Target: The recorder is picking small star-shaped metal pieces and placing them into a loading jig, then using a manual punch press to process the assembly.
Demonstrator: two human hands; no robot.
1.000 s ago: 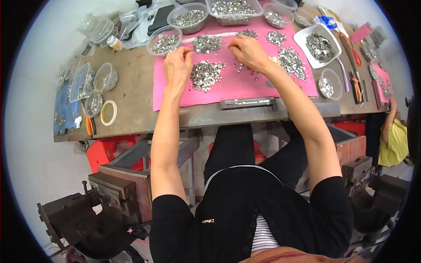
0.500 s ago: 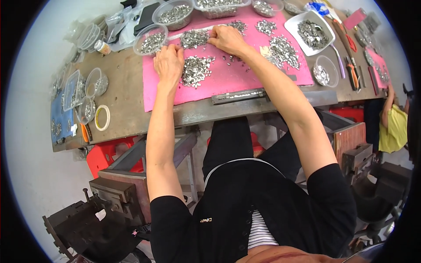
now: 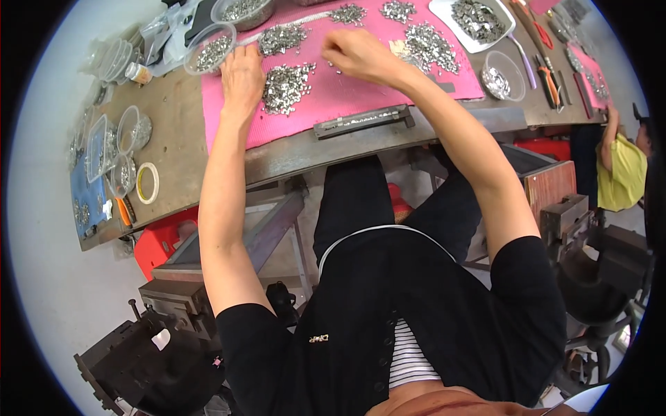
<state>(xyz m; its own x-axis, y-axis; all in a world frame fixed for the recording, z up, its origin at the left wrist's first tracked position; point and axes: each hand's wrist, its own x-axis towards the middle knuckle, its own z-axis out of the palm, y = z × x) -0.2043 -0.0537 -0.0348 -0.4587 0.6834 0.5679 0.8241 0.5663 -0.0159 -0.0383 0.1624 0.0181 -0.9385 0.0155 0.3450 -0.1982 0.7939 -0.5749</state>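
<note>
My left hand [image 3: 243, 78] rests at the far left edge of the pink mat [image 3: 333, 93], fingers stretched forward beside a round clear tub [image 3: 210, 54] of small silvery metal pieces. Its fingertips are partly hidden, and whether they touch the tub I cannot tell. Over the mat, my right hand [image 3: 364, 57] has its fingers curled together, and what they hold is hidden. Between the hands lie a pile of silvery pieces [image 3: 288, 89] and, farther back, a darker pile [image 3: 283, 39]. Another loose heap [image 3: 431, 48] spreads right of my right hand.
Smaller piles [image 3: 347, 14] lie farther back. A white dish [image 3: 479, 21] and a clear tub [image 3: 503, 75] stand right, near orange-handled pliers [image 3: 551, 87]. A dark metal bar [image 3: 364, 121] lies at the near edge. Tape roll [image 3: 147, 183] sits left. A person in yellow [image 3: 621, 177] works at far right.
My right hand has drawn back from the darker pile, toward me and to the right, its fingers now curled. My left hand stays by the tub. The whole view has shifted.
</note>
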